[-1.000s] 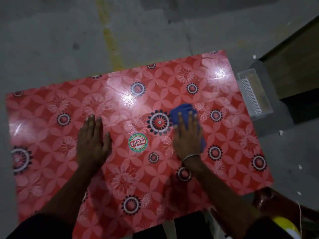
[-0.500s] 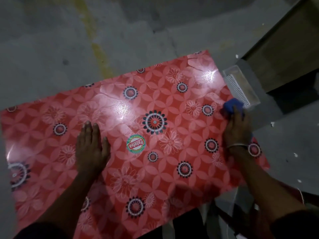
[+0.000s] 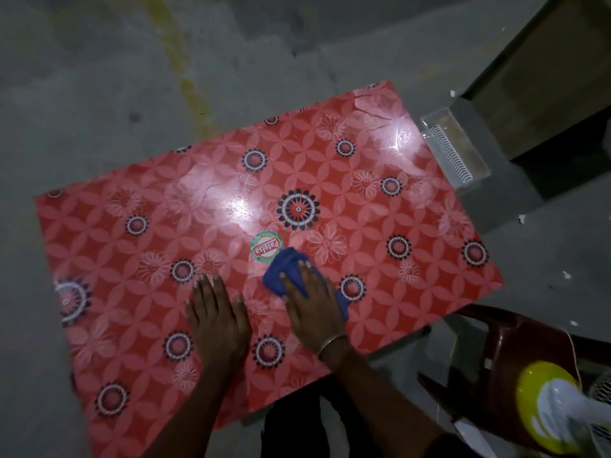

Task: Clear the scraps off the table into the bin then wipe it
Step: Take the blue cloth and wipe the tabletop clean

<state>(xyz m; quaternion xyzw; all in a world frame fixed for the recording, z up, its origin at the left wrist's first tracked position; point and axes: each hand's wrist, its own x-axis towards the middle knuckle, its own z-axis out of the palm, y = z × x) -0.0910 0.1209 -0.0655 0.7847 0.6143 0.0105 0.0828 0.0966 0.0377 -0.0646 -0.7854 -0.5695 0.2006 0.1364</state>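
Observation:
A red table [image 3: 380, 226] with a flower pattern fills the middle of the view. My right hand [image 3: 314, 305] presses flat on a blue cloth [image 3: 286, 269] near the table's centre, just below a round green and red sticker [image 3: 266, 250]. The cloth's near end pokes out beside my wrist. My left hand [image 3: 216, 312] lies flat on the table surface right beside it, fingers spread, holding nothing. No scraps show on the tabletop.
A clear plastic bin [image 3: 454, 150] sits at the table's far right corner on a grey block. A dark wooden cabinet [image 3: 545, 87] stands behind it. A brown plastic chair [image 3: 515, 365] and a yellow and white fan [image 3: 549, 414] are at lower right. White scraps [image 3: 521, 219] dot the floor.
My right hand swept the blue cloth from the table's right edge near the bin back to the centre, beside the left hand. The left hand stayed flat on the table.

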